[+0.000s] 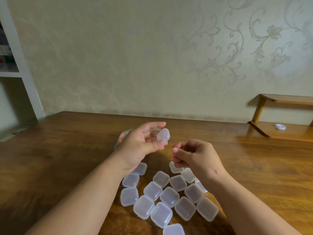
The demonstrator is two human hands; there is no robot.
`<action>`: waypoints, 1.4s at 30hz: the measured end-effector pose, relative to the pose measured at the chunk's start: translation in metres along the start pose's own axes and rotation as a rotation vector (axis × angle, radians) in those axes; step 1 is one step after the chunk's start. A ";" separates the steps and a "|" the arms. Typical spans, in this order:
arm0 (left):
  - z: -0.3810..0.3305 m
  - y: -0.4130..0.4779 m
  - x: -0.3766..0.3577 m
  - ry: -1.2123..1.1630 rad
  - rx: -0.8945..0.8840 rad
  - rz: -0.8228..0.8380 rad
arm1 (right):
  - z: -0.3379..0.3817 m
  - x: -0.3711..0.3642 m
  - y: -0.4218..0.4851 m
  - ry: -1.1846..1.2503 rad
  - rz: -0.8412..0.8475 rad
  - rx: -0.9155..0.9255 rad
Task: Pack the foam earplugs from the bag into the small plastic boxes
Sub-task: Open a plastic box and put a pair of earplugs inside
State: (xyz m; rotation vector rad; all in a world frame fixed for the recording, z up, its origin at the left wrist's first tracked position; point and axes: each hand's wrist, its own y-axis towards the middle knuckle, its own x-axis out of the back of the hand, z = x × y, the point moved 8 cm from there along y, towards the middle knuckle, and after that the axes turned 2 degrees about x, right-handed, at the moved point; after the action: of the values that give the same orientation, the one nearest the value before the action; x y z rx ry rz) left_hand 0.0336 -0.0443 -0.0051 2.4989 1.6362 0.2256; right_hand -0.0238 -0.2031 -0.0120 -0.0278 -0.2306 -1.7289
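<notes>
Many clear boxes (169,196) cover the wooden table (67,141) by papered wall (118,65); left grip (138,145) pinches 1 box (163,135), right grip (196,156) curled together.

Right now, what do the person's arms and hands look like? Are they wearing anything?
The left forearm and right forearm are bare, no sleeves showing. The left hand and right hand wear no gloves, rings, watch or bracelet that I can see. Nails are short and unpainted.
</notes>
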 end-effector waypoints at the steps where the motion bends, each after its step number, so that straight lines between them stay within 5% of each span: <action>1: -0.001 0.000 0.000 0.019 -0.006 -0.003 | 0.000 -0.001 0.000 -0.015 -0.002 0.005; 11: 0.000 0.001 0.003 -0.056 -0.004 -0.036 | 0.002 -0.002 -0.002 -0.070 0.000 0.020; 28: -0.010 -0.005 -0.003 0.360 -0.101 -0.063 | 0.009 -0.002 -0.004 0.010 -0.024 0.035; 42: -0.017 -0.007 -0.011 0.467 -0.169 -0.055 | 0.005 -0.004 -0.003 -0.059 -0.036 -0.011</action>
State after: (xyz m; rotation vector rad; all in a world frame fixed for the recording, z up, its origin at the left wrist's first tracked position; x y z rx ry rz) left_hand 0.0196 -0.0510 0.0096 2.3880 1.7443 0.9589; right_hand -0.0266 -0.1977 -0.0083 -0.0827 -0.2665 -1.7668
